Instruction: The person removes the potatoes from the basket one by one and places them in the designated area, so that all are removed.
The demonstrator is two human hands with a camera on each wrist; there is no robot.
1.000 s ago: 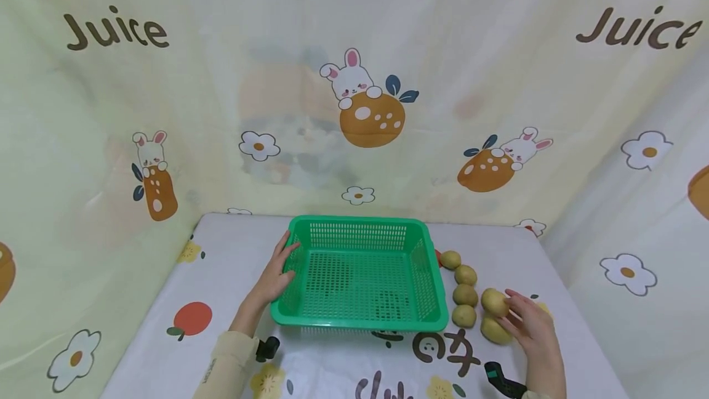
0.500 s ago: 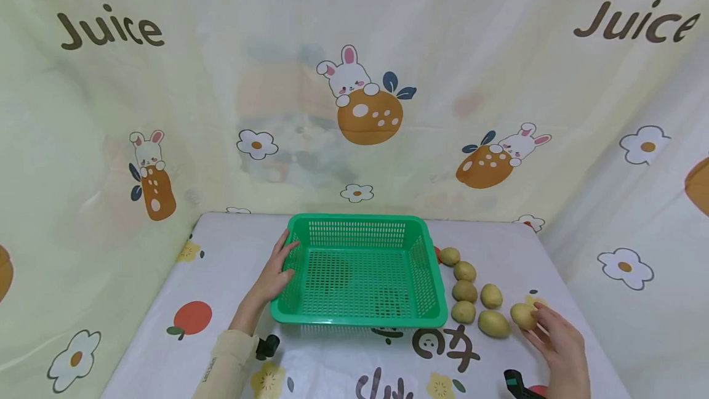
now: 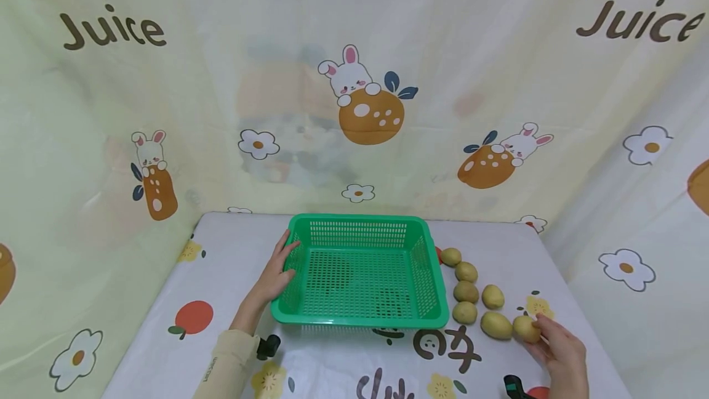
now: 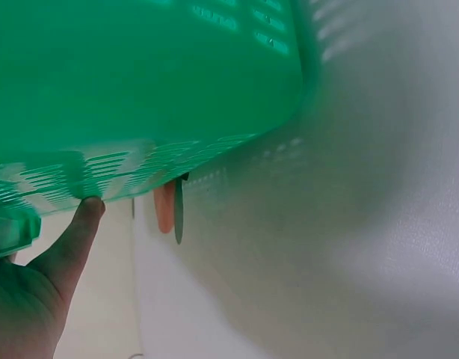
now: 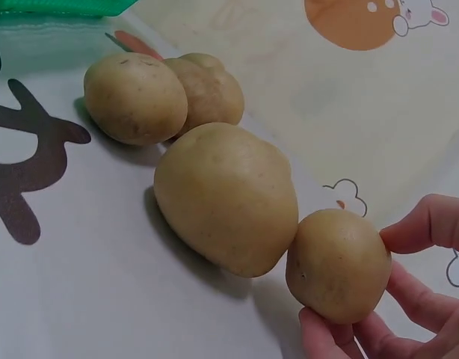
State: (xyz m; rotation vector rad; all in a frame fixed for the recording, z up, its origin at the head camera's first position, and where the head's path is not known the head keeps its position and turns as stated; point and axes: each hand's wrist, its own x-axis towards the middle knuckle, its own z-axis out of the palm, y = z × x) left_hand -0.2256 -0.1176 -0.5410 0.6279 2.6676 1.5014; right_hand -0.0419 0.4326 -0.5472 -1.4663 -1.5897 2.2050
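A green slotted plastic basket (image 3: pixel 354 324) stands on the table, its inside bare in the head view. My left hand (image 3: pixel 277 273) holds its left rim, fingers lying over the edge. In the left wrist view, the thumb (image 4: pixel 81 235) meets the slotted wall. At the right, my right hand (image 3: pixel 556 346) pinches a small round potato (image 5: pixel 339 265) between thumb and fingers. That potato sits right against a larger potato (image 5: pixel 226 198), beside it in the head view. Another potato (image 3: pixel 492 297) lies just behind the larger one.
Several potatoes (image 3: pixel 465 292) form a column along the basket's right side. A printed cloth (image 3: pixel 327 368) covers the table, and printed curtains (image 3: pixel 432 159) hang behind and at both sides. Black wrist camera mounts (image 3: pixel 268 347) show near the wrists.
My right hand has drawn one potato away from the back potato, first rightward and toward me, then slightly down beside the larger one. My left hand has stayed on the basket.
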